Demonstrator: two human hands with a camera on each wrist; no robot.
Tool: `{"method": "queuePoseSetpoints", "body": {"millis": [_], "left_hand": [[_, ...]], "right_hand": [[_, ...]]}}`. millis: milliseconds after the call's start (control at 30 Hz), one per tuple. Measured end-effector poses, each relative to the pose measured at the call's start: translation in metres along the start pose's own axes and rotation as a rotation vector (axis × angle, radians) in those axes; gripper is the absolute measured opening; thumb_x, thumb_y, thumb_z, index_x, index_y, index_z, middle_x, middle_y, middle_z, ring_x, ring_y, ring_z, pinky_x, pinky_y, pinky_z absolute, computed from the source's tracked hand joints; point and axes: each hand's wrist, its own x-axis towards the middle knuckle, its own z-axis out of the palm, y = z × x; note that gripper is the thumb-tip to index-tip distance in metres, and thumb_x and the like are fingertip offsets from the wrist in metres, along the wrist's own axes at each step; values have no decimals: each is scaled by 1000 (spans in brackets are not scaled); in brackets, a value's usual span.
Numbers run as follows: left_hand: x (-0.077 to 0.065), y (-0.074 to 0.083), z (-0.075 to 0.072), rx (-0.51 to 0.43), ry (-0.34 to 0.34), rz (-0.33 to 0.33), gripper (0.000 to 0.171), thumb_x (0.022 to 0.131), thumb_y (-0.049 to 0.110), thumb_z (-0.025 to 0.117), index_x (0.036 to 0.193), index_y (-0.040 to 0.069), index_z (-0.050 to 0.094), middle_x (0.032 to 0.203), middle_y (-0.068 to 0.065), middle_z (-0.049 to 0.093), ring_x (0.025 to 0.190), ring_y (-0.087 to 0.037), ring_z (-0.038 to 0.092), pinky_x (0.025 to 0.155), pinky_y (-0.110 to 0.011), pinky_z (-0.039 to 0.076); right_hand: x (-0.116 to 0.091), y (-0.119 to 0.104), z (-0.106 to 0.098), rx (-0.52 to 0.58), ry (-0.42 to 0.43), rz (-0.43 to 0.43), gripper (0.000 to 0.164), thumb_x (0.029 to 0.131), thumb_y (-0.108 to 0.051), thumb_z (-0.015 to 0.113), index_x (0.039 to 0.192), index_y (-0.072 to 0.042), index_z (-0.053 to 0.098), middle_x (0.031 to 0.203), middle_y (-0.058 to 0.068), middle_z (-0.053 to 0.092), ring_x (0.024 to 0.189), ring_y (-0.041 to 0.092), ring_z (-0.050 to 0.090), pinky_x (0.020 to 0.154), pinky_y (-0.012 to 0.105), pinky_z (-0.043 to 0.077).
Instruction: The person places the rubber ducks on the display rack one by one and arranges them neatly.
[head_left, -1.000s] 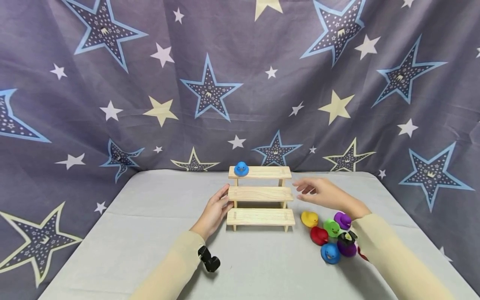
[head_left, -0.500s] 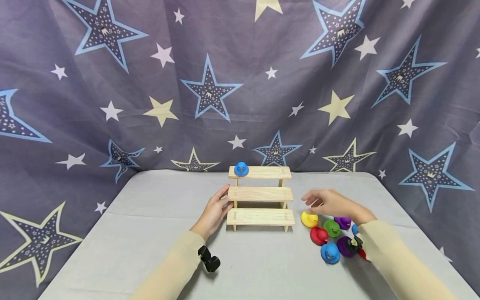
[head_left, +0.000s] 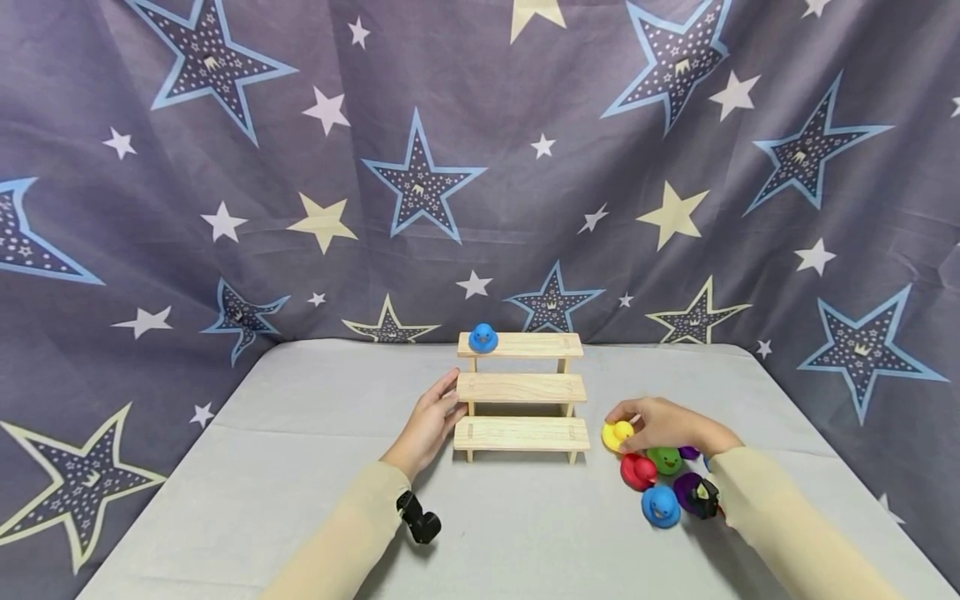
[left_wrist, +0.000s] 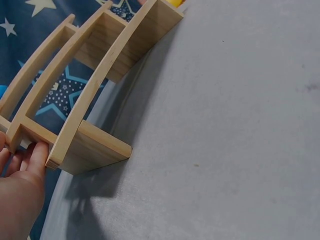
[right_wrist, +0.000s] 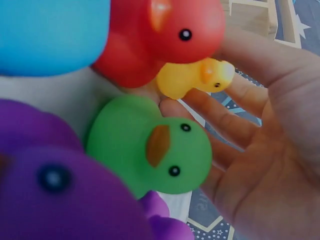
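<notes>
A three-tier wooden display shelf [head_left: 522, 433] stands mid-table, with a blue rubber duck [head_left: 483, 338] on the left of its top step. My left hand [head_left: 429, 423] grips the shelf's left end at the middle step; in the left wrist view its fingers [left_wrist: 36, 159] bend against the wood. To the right of the shelf, my right hand [head_left: 660, 423] has its thumb and fingers around a yellow rubber duck [head_left: 617, 435] at table level. Just under that hand sit a red duck [head_left: 638, 472] and a green duck [right_wrist: 150, 145], close to the palm in the right wrist view.
Another blue duck [head_left: 661, 507] and a purple duck [head_left: 688, 492] lie near the right forearm, with more ducks partly hidden by the sleeve. A black wrist camera [head_left: 417, 518] juts from the left cuff. A star-patterned curtain [head_left: 480, 167] hangs behind the table.
My right hand has come down from beside the shelf's middle step to the yellow duck and taken hold of it. The left hand and the shelf have stayed still.
</notes>
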Motion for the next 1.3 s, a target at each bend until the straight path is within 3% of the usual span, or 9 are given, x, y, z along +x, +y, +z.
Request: {"method": "queuePoseSetpoints", "body": {"millis": [167,433,667,1000,1300], "left_hand": [[0,0,1,2,13,-8,54,107,3,33,159,3,20,163,-18,18,147,-35,27,120,-41,32],[0,1,1,12,12,-6,54,107,3,33,159,3,20,163,-18,18,147,-35,25,120,-42,31],[-1,1,2,7,21,-13,54,107,3,33,159,2,19,163,-18,19,147,-34,27,120,-41,32],[-1,2,2,16,14,-7,54,107,3,32,159,2,19,163,-18,18,147,-35,25,120,-42,31],[-1,2,2,12,14,-6,54,107,4,33,159,3,20,163,-17,18,147,-33,26,120,-41,32]], "right_hand": [[1,2,1,-23,4,22,43,81,-23,84,121,-13,69,121,8,64,103,26,60,89,46,56],[1,2,2,-32,4,-11,43,82,-23,83,120,-12,68,117,5,64,100,24,60,88,44,55],[1,3,3,-13,1,10,42,82,-23,83,121,-14,68,119,4,64,102,24,60,90,46,56],[-3,0,-5,-24,14,-6,43,83,-22,80,123,-12,66,107,3,66,95,21,59,84,40,56],[-7,-4,-21,-50,83,-96,44,86,-26,78,126,-9,66,113,6,66,97,22,60,84,37,56]]}}
